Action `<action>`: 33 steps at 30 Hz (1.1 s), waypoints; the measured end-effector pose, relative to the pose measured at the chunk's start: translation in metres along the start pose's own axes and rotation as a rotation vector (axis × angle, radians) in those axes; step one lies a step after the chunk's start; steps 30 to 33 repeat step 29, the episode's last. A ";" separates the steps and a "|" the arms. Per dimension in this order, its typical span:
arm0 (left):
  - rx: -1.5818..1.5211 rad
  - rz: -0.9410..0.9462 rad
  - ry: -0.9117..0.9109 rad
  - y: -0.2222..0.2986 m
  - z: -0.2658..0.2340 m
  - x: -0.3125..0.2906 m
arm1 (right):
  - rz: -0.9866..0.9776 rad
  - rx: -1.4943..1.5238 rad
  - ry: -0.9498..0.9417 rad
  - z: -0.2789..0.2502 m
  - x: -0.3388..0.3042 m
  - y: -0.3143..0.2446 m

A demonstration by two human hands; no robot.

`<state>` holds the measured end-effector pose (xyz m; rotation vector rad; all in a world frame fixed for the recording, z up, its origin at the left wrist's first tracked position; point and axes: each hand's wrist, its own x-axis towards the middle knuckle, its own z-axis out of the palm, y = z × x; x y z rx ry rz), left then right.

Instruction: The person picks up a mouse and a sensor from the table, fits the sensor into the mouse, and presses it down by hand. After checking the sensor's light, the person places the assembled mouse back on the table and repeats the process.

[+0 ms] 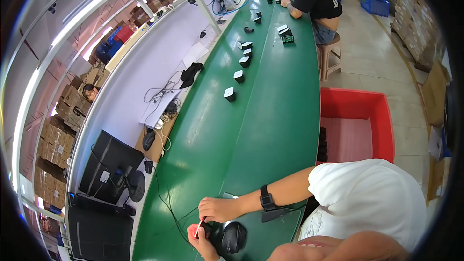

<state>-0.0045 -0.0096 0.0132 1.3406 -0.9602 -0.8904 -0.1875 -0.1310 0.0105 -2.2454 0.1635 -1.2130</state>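
Note:
Low in the picture, my two hands meet over the green bench (280, 130). My left hand (205, 246) has its fingers closed around a small black device with a pale, pinkish-lit edge (198, 228). My right hand (220, 209), reaching in from the right with a black band on its wrist, has bent fingers pressed on the upper side of that device. Much of the device is hidden by the fingers. Right beside the hands lies a black computer mouse (234, 237). Under my right wrist sits a flat dark object (273, 214), partly covered.
Several small black boxes with white tops (239, 76) stand in a line up the bench. A dark monitor (112, 166), cables (164, 92) and another mouse (148, 139) lie left. A red bin (382, 121) is at right. Farther off, a person (316, 0) works on a stool.

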 end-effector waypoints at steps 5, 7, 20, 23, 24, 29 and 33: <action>-0.029 0.003 -0.015 0.023 0.024 -0.011 | -0.015 0.008 0.051 -0.006 -0.006 -0.004; -0.002 -0.007 -0.022 0.016 0.013 -0.012 | -0.031 -0.040 0.025 -0.003 -0.004 -0.006; 0.801 0.611 0.025 0.068 0.048 -0.003 | 0.612 0.336 -0.140 -0.045 0.011 -0.014; 0.846 0.481 0.037 0.081 0.018 -0.027 | 0.524 0.367 -0.131 -0.023 0.015 -0.017; 0.958 0.504 0.046 0.082 0.007 -0.029 | 0.448 0.248 -0.139 -0.021 0.014 -0.014; 0.901 0.706 0.219 0.047 -0.027 0.018 | 0.478 0.299 0.176 -0.081 -0.013 0.013; 0.901 0.706 0.219 0.047 -0.027 0.018 | 0.478 0.299 0.176 -0.081 -0.013 0.013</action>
